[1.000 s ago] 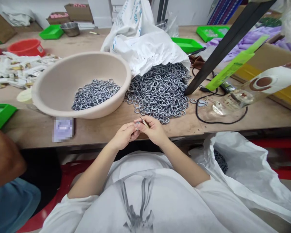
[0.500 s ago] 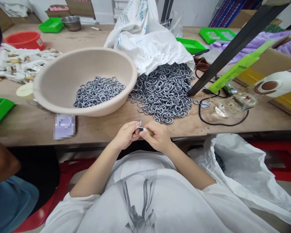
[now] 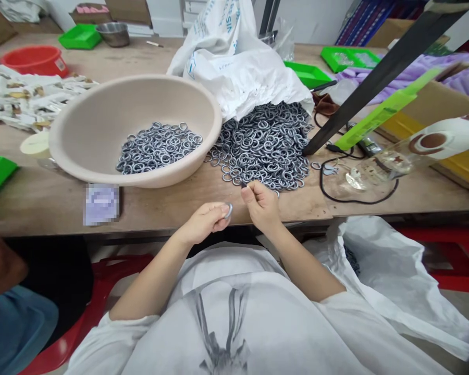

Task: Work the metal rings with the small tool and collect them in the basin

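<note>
Left hand (image 3: 207, 221), grip pinching a grey ring (image 3: 229, 210) over the tabletop's (image 3: 160, 203) front edge, right hand (image 3: 261, 205), grip closed around a dark-tipped tool (image 3: 244, 185), near a loose heap of rings (image 3: 266, 140), beige basin (image 3: 76, 122) holding more rings (image 3: 156, 148) to the left.

1 head camera, looking forward, down onto workbench (image 3: 160, 208).

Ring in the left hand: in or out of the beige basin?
Out: the left hand holds the ring clear of the basin, on its near side.
</note>
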`<state>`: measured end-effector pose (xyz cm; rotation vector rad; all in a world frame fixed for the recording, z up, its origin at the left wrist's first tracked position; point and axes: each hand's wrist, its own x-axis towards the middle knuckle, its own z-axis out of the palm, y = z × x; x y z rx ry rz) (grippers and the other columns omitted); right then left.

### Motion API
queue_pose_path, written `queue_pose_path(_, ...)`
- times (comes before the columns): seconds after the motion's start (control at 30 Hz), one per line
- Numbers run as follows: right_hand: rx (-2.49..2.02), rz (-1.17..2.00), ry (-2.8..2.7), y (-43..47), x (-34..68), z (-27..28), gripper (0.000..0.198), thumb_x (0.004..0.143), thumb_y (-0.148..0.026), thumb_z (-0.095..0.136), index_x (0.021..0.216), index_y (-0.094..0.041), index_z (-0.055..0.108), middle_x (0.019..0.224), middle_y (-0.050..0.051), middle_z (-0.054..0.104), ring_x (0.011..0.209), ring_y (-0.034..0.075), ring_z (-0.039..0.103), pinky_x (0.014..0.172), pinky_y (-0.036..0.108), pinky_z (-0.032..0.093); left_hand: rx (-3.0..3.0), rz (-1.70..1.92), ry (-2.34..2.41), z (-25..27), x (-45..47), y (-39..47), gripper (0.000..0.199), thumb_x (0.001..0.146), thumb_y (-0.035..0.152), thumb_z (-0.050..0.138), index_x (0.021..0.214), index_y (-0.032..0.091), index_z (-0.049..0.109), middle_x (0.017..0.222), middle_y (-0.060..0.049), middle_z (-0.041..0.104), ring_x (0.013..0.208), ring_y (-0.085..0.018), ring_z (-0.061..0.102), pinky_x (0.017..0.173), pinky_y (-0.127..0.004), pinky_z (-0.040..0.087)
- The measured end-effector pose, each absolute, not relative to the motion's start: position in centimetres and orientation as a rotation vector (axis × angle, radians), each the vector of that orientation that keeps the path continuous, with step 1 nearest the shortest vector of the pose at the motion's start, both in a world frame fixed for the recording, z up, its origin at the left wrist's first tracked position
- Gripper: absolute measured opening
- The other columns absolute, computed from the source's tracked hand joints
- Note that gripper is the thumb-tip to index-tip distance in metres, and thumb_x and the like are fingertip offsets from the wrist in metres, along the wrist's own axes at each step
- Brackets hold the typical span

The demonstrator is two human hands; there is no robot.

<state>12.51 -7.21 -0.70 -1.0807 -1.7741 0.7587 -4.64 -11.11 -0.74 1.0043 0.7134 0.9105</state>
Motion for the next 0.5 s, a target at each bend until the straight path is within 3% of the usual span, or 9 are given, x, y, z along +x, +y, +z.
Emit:
queue_pose_path(0.13, -0.802, 0.889, -1.865, -8.4, 11.7, -0.1, 0.04, 0.089, -0.058, 0.059, 0.094, -0.019, 0.064, 0.081, 0.001, 0.065, 0.071, 0.014, 0.057, 0.067, 0.027, 0.043, 0.913, 0.975, 0.755, -1.0, -4.1, -11.4, 0.046, 0.083, 0.05, 0.065, 0.059, 0.018, 0.043, 0.049, 0.007, 0.033, 0.043, -0.004, 0.024, 0.043, -0.021, 0.017)
queue_pose_path(0.23, -0.881, 0.936, -1.899, -7.8, 11.3, 0.2, 0.041, 0.093, -0.057, 0.054, 0.081, -0.019, 0.063, 0.068, -0.001, 0.06, 0.065, 0.013, 0.054, 0.063, 0.026, 0.04, 0.879, 0.953, 0.751, -0.6, -4.1, -12.1, 0.048, 0.082, 0.051, 0.066, 0.057, 0.017, 0.044, 0.048, 0.006, 0.033, 0.042, -0.004, 0.025, 0.042, -0.021, 0.017)
queue_pose_path(0.33, -1.14, 0.706, -2.042, -5.6, 11.0, 0.5, 0.038, 0.095, -0.05, 0.054, 0.077, -0.018, 0.064, 0.071, 0.001, 0.06, 0.068, 0.015, 0.055, 0.065, 0.027, 0.039, 0.816, 0.988, 0.799, 0.5, -4.4, -12.9, 0.042, 0.082, 0.046, 0.066, 0.059, 0.015, 0.051, 0.047, 0.005, 0.038, 0.042, -0.004, 0.028, 0.041, -0.02, 0.018)
queue_pose_path(0.43, -1.429, 0.378, -2.345, -3.8, 10.1, 1.1, 0.025, 0.095, -0.041, 0.056, 0.102, -0.021, 0.069, 0.101, 0.008, 0.067, 0.083, 0.021, 0.064, 0.069, 0.03, 0.042, 0.702, 1.069, 0.86, 1.5, -4.8, -13.2, 0.022, 0.079, 0.035, 0.066, 0.076, 0.013, 0.064, 0.049, 0.005, 0.043, 0.039, -0.004, 0.028, 0.04, -0.018, 0.02)
queue_pose_path(0.5, -1.589, 0.243, -2.475, -3.2, 9.4, 1.4, 0.027, 0.098, -0.036, 0.051, 0.113, -0.022, 0.068, 0.112, 0.012, 0.066, 0.085, 0.024, 0.067, 0.068, 0.032, 0.043, 0.637, 1.118, 0.889, 1.9, -5.0, -13.1, 0.022, 0.073, 0.026, 0.066, 0.092, 0.015, 0.067, 0.053, 0.005, 0.049, 0.037, -0.004, 0.03, 0.038, -0.017, 0.021)
